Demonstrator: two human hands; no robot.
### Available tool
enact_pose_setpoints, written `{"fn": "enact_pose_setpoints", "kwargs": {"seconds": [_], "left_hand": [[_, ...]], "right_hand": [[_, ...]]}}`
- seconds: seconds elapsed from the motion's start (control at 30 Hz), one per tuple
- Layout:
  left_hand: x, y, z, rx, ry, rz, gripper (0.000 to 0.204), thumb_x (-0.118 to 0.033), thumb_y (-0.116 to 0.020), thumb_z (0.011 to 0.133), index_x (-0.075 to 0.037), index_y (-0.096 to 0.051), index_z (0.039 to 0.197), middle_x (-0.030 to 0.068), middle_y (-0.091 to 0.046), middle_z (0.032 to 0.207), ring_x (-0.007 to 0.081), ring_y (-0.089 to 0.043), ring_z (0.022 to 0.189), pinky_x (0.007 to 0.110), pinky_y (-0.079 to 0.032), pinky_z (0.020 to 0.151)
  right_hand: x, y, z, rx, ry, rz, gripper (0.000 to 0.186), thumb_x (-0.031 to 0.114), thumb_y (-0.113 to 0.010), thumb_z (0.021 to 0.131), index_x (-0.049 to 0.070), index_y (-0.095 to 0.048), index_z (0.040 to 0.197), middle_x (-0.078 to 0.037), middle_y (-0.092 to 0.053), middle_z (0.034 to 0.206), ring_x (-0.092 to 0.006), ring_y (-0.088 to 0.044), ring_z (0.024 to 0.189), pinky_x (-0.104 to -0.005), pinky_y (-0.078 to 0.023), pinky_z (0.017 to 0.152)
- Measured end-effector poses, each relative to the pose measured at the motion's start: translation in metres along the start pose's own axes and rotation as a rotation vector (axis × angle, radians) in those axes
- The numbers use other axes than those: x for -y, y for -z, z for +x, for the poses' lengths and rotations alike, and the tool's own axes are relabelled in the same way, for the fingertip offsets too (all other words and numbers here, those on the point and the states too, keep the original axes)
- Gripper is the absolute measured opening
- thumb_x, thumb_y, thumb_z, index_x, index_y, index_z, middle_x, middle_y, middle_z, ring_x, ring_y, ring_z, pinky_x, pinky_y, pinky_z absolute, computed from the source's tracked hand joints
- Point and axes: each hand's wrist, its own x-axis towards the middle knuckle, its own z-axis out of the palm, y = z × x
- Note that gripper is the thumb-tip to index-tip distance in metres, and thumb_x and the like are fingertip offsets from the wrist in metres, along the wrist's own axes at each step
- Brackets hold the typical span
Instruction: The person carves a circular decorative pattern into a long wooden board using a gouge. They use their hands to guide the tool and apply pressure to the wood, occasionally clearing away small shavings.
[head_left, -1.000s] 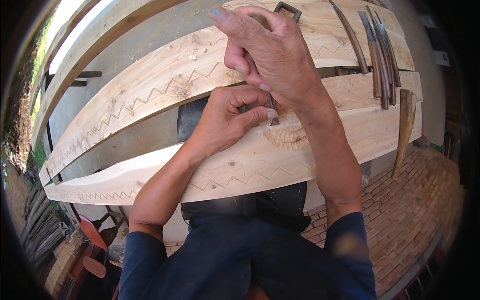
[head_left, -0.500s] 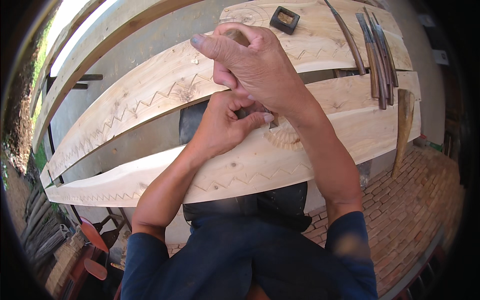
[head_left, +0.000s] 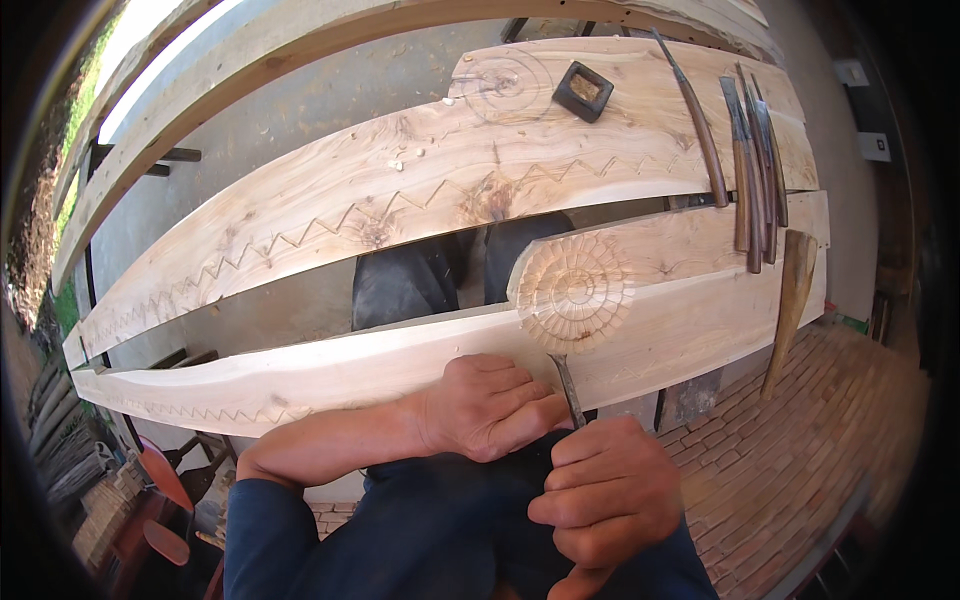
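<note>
A pale plank [head_left: 680,335] bears a carved fluted rosette [head_left: 574,290]. A metal chisel [head_left: 563,380] points at that rosette's lower rim. My left hand [head_left: 495,410] is closed at the plank's near edge, curled fingers against the chisel's shaft. Lower right, my right hand [head_left: 600,500] is wrapped round the chisel's rear part, its handle hidden in the fist. A second plank [head_left: 340,185] behind has zigzag grooves and a drawn spiral.
Several chisels [head_left: 752,160] lie at the right on the planks, beside a wooden club [head_left: 788,310]. A small dark square box [head_left: 583,90] sits on the rear plank. Long beams [head_left: 230,65] run at upper left. A brick floor [head_left: 800,470] is below right.
Both hands have moved down toward my body, uncovering the rosette. The chisel has swung from nearly upright to lying low, pointing away from me. The planks appear lower in the view.
</note>
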Motion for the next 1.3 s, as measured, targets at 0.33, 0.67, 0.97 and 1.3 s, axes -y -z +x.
{"fn": "enact_pose_setpoints", "kwargs": {"seconds": [0.33, 0.67, 0.97, 1.3], "left_hand": [[0.009, 0.000, 0.010, 0.089, -0.036, 0.156, 0.026, -0.013, -0.082, 0.088, 0.001, -0.077, 0.109, 0.0102, -0.076, 0.083, 0.0164, -0.074, 0.068, 0.027, -0.055, 0.056], [0.011, -0.001, 0.008, 0.097, -0.019, 0.195, 0.026, -0.013, -0.082, 0.087, 0.003, -0.076, 0.106, 0.0104, -0.074, 0.081, 0.0186, -0.075, 0.070, 0.028, -0.058, 0.059], [0.011, -0.001, 0.007, 0.107, -0.008, 0.189, 0.025, -0.012, -0.081, 0.085, 0.003, -0.076, 0.105, 0.0100, -0.073, 0.080, 0.0186, -0.075, 0.070, 0.028, -0.057, 0.058], [0.014, -0.006, 0.006, 0.040, 0.016, 0.199, 0.043, -0.014, -0.072, 0.077, 0.005, -0.075, 0.116, 0.0095, -0.072, 0.087, 0.0166, -0.068, 0.068, 0.029, -0.053, 0.058]], "right_hand": [[-0.004, -0.018, -0.034, -0.010, -0.036, -0.146, 0.054, 0.046, -0.065, 0.107, 0.005, -0.060, 0.072, -0.013, -0.075, 0.081, -0.0197, -0.065, 0.055, -0.0305, -0.048, 0.050], [-0.015, -0.020, -0.032, -0.090, -0.058, -0.048, 0.065, 0.052, -0.065, 0.107, 0.005, -0.053, 0.064, -0.015, -0.070, 0.072, -0.0193, -0.054, 0.046, -0.0307, -0.041, 0.044], [-0.007, -0.014, -0.027, -0.004, -0.142, -0.111, 0.064, 0.054, -0.067, 0.104, 0.005, -0.055, 0.065, -0.014, -0.069, 0.072, -0.0219, -0.058, 0.049, -0.0350, -0.050, 0.054], [-0.022, -0.005, -0.021, -0.023, -0.114, 0.100, 0.056, 0.044, -0.062, 0.108, 0.004, -0.058, 0.069, -0.015, -0.069, 0.077, -0.0214, -0.055, 0.050, -0.0325, -0.042, 0.048]]}}
